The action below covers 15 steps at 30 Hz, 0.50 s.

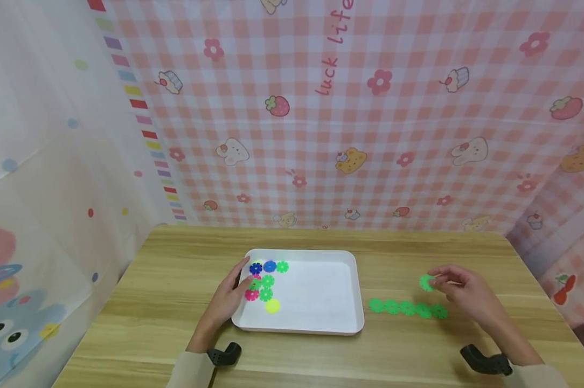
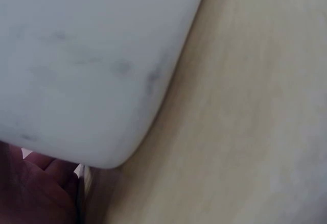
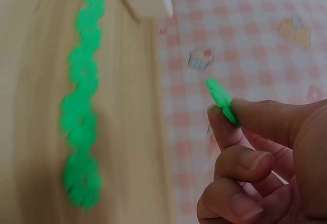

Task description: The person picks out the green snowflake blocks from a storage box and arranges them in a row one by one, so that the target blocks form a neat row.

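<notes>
My right hand (image 1: 466,293) pinches a green snowflake disc (image 1: 426,283) between thumb and index finger, above the table. In the right wrist view the same disc (image 3: 220,100) is edge-on, the other fingers curled beneath it. Below and left of that hand, several green discs (image 1: 407,308) form a straight row. My left hand (image 1: 224,302) grips the left side of a white tray (image 1: 316,296), thumb over the rim and fingers along the outside. The left wrist view shows the tray's outer wall (image 2: 87,91) with part of the hand (image 2: 38,193) at its edge.
In the tray's left part lie loose discs: blue (image 1: 270,266), green (image 1: 265,294), pink (image 1: 251,295) and yellow (image 1: 272,306). The wooden table (image 1: 292,361) ends at a checked pink curtain (image 1: 292,134) behind. A white patterned cloth (image 1: 54,161) hangs at the left.
</notes>
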### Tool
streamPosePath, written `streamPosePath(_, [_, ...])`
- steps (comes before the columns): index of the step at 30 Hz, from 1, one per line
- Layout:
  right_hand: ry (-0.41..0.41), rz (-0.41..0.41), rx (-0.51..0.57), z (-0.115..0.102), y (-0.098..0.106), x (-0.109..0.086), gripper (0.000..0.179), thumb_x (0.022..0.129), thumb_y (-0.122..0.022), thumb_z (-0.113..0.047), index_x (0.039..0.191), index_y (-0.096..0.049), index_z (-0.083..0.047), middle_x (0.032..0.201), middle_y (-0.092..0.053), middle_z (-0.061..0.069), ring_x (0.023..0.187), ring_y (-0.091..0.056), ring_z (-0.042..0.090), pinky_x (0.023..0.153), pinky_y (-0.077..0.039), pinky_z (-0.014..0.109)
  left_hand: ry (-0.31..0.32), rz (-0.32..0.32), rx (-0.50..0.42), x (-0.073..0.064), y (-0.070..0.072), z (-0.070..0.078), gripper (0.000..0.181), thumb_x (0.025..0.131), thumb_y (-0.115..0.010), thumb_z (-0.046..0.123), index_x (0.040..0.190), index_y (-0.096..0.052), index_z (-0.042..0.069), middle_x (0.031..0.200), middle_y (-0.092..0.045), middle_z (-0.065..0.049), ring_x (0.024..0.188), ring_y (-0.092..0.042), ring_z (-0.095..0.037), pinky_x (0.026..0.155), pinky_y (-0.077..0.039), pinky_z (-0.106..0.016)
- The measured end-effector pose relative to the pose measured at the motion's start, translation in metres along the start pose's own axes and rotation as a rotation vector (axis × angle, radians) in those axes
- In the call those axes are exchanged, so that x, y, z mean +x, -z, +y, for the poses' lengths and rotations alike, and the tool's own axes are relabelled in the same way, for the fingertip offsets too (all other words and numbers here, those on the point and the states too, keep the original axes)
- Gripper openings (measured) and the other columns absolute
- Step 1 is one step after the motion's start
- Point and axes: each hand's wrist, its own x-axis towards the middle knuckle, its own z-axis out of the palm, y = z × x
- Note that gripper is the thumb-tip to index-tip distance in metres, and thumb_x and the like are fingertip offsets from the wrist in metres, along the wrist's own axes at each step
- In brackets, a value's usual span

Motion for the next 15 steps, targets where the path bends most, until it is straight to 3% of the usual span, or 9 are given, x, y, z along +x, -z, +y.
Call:
streamPosePath(5, [-0.003, 0.046, -0.064, 0.024, 0.01, -0.011, 0.03, 0.102, -0.056, -0.019, 0.124, -0.061, 0.0, 0.097, -0.069, 0.002, 0.072, -0.057, 0.007, 0.053, -0.048, 0.027, 0.003, 0.001, -0.013, 0.0, -0.001, 0.001, 0.054, 0.104, -0.05, 0.029, 0.155, -0.033, 0.028, 0.164, -0.023, -0.007, 0.152, -0.015, -0.028, 0.123, -0.012, -0.051])
streamPosePath(10, [-0.021, 0.056, -0.137, 0.044, 0.018, -0.02, 0.029, 0.102, -0.055, -0.018, 0.123, -0.063, 0.002, 0.105, -0.072, 0.011, 0.089, -0.058, -0.011, 0.067, -0.053, 0.023, 0.003, 0.005, -0.02, 0.0, -0.001, 0.001, 0.054, 0.104, -0.05, 0.029, 0.155, -0.033, 0.027, 0.164, -0.023, -0.008, 0.152, -0.016, -0.029, 0.123, -0.012, -0.052])
streamPosePath(15, [-0.097, 0.04, -0.162, 0.057, 0.019, -0.025, 0.034, 0.101, -0.057, -0.025, 0.124, -0.063, 0.001, 0.109, -0.071, 0.013, 0.086, -0.056, -0.01, 0.068, -0.053, 0.023, 0.01, -0.002, -0.022, 0.0, 0.0, 0.001, 0.054, 0.104, -0.049, 0.028, 0.155, -0.032, 0.029, 0.165, -0.021, -0.006, 0.152, -0.014, -0.027, 0.123, -0.011, -0.051])
